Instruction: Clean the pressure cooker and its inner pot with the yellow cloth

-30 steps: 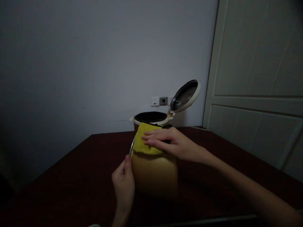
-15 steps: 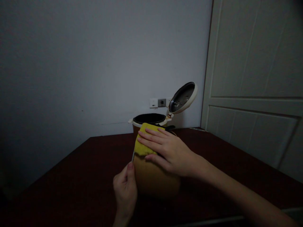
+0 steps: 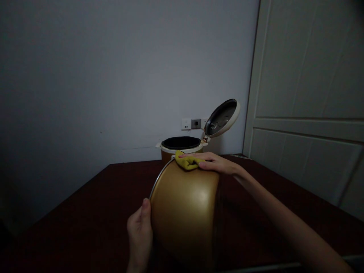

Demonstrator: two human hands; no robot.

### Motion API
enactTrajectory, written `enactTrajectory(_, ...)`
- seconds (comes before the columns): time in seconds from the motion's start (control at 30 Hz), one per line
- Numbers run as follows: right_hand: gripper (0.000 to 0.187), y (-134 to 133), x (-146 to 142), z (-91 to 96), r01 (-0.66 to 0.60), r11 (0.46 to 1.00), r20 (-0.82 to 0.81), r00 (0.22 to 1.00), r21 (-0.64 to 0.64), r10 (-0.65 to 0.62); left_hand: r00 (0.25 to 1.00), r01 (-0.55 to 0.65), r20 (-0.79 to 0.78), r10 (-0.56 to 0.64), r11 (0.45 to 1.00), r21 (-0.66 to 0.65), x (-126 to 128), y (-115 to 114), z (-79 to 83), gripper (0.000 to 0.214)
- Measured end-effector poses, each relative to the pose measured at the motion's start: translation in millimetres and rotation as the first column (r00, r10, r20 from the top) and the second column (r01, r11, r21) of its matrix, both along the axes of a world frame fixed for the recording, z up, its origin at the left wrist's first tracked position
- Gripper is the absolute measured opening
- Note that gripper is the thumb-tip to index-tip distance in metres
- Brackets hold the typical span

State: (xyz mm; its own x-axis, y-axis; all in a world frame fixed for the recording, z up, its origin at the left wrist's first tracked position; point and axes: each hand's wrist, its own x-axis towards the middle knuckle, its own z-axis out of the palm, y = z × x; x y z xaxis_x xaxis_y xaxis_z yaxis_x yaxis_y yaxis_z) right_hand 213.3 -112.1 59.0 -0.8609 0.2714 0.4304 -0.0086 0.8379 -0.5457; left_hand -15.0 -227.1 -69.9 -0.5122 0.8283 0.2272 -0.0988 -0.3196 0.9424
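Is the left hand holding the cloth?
No, the right hand holds the cloth on the gold pot, whose rim the left hand grips.

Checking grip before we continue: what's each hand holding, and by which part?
The left hand grips the pot by its rim; the right hand holds the bunched cloth under its fingers, against the pot's outside.

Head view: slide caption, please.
Left hand holds a gold pot, right hand a cloth against it; open cooker behind.
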Motion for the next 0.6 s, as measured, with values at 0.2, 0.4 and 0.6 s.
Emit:
enactTrajectory(0.2, 0.060, 6.2, 4.0, -11.6, -0.004, 0.938, -0.166, 0.984, -0.347, -0.058, 0.975, 0.047, 0.221, -0.036, 0.998, -0.041, 2.3, 1.0, 10.5, 0.051)
enactTrajectory(0.4, 0.055, 11.1, 4.5, -21.4, -0.072, 0.856, -0.253, 0.965, -0.511, -0.070, 0.899, 0.111, 0.434, -0.065, 0.991, -0.080, 5.2, 7.5, 12.1, 0.040)
enactTrajectory(0.6, 0.046, 9.8, 5.8, -31.0, 0.020, 0.829, -0.312, 0.921, -0.559, -0.233, 0.857, 0.185, 0.505, -0.100, 0.975, -0.122, 6.7, 13.6, 8.7, 0.023)
